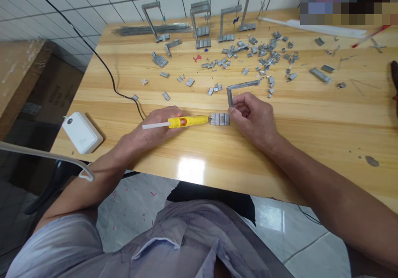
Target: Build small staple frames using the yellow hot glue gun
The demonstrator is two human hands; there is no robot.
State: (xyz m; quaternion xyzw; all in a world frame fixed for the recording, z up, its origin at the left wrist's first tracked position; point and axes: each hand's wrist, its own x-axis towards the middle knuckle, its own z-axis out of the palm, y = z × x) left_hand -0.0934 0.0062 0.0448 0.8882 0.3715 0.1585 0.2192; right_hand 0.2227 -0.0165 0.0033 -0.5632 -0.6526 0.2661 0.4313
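Observation:
My left hand (pixel 164 118) is closed around a yellow hot glue gun (pixel 194 121), with a white glue stick (pixel 155 125) poking out of its rear. The gun's nozzle meets the left end of a row of small grey blocks (pixel 220 119) lying on the table. Pinched in my right hand (pixel 253 114) is a grey L-shaped frame piece (pixel 242 85), its lower end by the right end of that row. My fingertips partly hide where frame and blocks come together.
Several grey frames (pixel 199 25) stand along the tiled wall beside a bundle of thin rods (pixel 133 30). Loose grey pieces (pixel 270 54) are scattered over the wooden table (pixel 311 145). A white box-shaped device (pixel 82 132) sits at left, near a black cable (pixel 102 62).

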